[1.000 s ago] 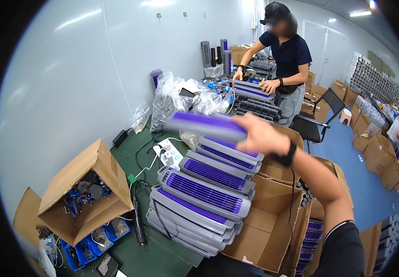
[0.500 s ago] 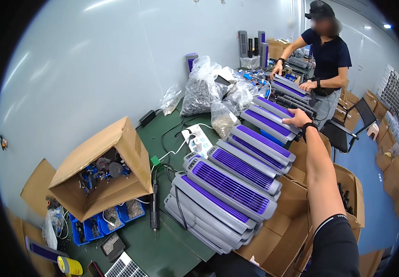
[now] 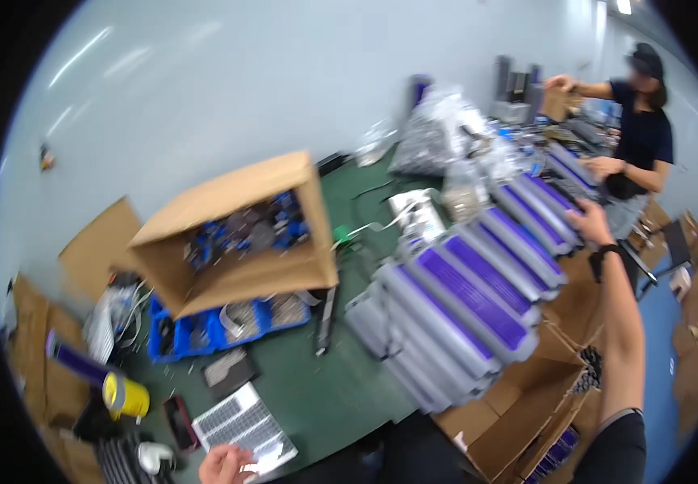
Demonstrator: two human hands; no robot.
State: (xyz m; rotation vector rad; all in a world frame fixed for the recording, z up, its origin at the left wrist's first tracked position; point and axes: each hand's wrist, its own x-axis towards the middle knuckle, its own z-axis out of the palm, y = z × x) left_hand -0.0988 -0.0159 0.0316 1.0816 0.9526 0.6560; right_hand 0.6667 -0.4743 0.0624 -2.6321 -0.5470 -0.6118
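Observation:
My right hand (image 3: 593,223) reaches out to the right and is closed on the near end of a grey-and-purple slatted housing (image 3: 547,194), at the far part of a row. More such housings (image 3: 474,297) lie side by side and overlap toward me, stacked at the near end. My left hand (image 3: 226,465) is at the lower edge with its fingers curled, at the near corner of a white sheet of dark labels (image 3: 244,427). Blur hides whether it pinches the sheet or a single label.
A tilted cardboard box (image 3: 236,234) of small parts stands above blue bins (image 3: 240,323). Nearby lie an electric screwdriver (image 3: 326,323), a phone (image 3: 180,423) and a yellow container (image 3: 126,395). Open cartons (image 3: 494,411) stand right of the table. A co-worker (image 3: 643,129) works at the far end.
The view has swung left, so the scene sits further right. My left hand has come into view by the label sheet. The co-worker has raised one hand off a housing.

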